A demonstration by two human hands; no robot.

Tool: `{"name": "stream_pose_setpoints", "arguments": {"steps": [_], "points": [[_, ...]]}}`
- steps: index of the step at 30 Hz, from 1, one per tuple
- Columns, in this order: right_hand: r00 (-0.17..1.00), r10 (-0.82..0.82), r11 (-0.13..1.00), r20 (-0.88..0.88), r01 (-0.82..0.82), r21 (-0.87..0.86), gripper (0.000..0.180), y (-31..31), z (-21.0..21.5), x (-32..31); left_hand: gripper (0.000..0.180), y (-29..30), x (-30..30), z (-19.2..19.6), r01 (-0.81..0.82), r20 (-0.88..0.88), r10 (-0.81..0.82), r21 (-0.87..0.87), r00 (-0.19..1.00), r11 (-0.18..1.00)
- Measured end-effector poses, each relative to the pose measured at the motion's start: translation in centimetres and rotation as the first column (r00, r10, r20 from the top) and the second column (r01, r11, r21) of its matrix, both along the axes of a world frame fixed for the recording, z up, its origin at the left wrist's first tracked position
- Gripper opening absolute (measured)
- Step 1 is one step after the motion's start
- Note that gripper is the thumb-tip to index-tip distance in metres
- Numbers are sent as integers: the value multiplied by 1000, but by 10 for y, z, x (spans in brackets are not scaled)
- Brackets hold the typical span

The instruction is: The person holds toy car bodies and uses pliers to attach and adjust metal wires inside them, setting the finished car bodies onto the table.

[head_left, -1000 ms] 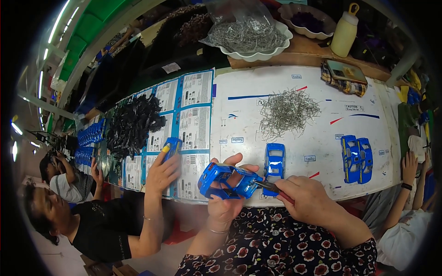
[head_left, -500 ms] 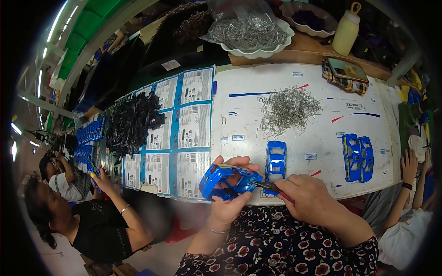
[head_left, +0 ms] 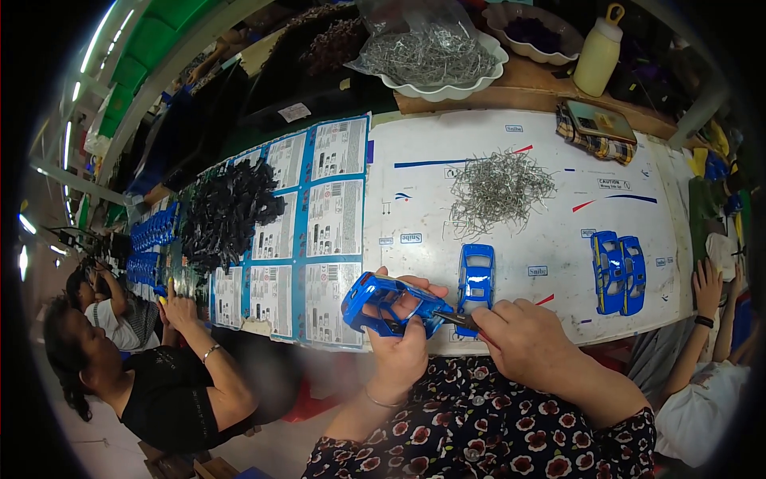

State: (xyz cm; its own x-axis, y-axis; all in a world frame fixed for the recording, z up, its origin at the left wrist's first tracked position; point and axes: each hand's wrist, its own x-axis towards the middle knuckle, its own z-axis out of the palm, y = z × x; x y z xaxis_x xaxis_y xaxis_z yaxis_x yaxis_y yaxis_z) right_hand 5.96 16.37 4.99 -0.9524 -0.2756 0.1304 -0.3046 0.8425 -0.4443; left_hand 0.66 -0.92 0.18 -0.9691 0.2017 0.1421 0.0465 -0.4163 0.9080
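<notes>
My left hand (head_left: 400,361) is closed around a blue toy car body shell (head_left: 363,297), tilted so that its hollow inside and window openings show. In my right hand (head_left: 527,339) is a pair of pliers (head_left: 463,318). The jaws reach to the shell's right end; whether they grip anything there is too small to make out. Just behind the pliers, another blue toy car body (head_left: 476,275) lies on the white sheet. Farther back is a tangled heap of thin bent metal wires (head_left: 501,195).
Two blue car bodies (head_left: 608,275) lie side by side at right. Left are printed card sheets (head_left: 335,215) and a heap of black parts (head_left: 227,211). At the back stand a white bowl (head_left: 447,93) of wires, a bottle (head_left: 598,60) and a phone-like device (head_left: 600,120). Co-workers sit on both sides.
The car shell has tipped and shifted slightly left in my left hand, whose thumb now lies farther over it. My right hand and the pliers have turned a little. A co-worker's hands at left moved.
</notes>
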Motion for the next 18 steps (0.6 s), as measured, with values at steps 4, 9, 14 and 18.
{"name": "stream_pose_setpoints", "arguments": {"steps": [4,9,14,18], "points": [[994,47,989,-99,-33,147,29,-2,-5,-5,64,3,-1,-1,-23,40,25,-49,999,999],[984,105,965,-142,-66,253,29,-4,-7,-12,56,2,-4,-10,-53,27,55,-91,998,994],[967,176,912,-182,-91,401,25,-6,2,-15,51,5,-3,-7,-62,67,70,-120,995,991],[950,259,868,-172,-151,473,21,-2,9,-23,49,5,0,-6,-67,5,70,-210,998,975]]}}
